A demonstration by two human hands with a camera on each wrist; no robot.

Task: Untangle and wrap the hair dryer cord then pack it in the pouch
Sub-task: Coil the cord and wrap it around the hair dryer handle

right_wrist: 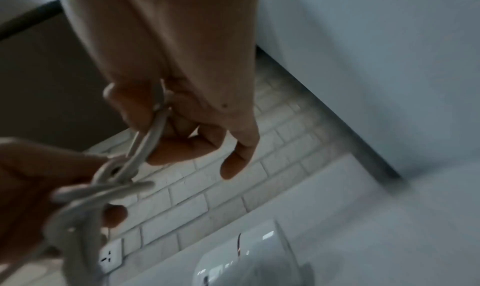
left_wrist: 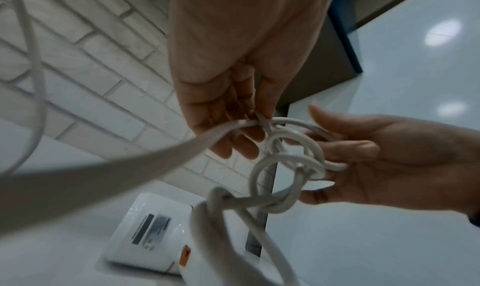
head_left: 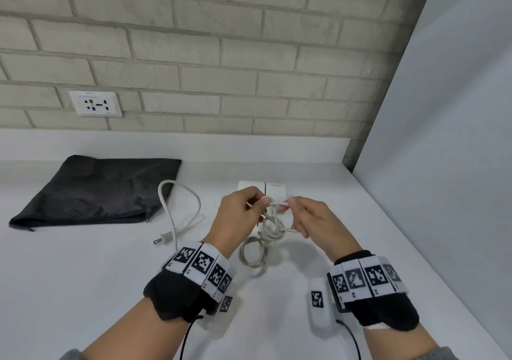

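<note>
A white hair dryer (head_left: 261,189) lies on the white counter (head_left: 97,276) just beyond my hands. Its white cord (head_left: 273,228) is knotted into loops between my hands and hangs above the counter. My left hand (head_left: 243,213) pinches a strand at the knot's top left. My right hand (head_left: 304,218) pinches a loop at the knot's right. The left wrist view shows the knotted cord (left_wrist: 285,163) held by both hands above the dryer (left_wrist: 155,235). The cord's far end curves left to its plug (head_left: 162,240). A black zip pouch (head_left: 97,190) lies flat at the back left.
A brick wall with a socket plate (head_left: 95,103) runs along the back of the counter. A plain white wall (head_left: 443,138) closes off the right side. A small white tagged block (head_left: 318,304) sits by my right wrist.
</note>
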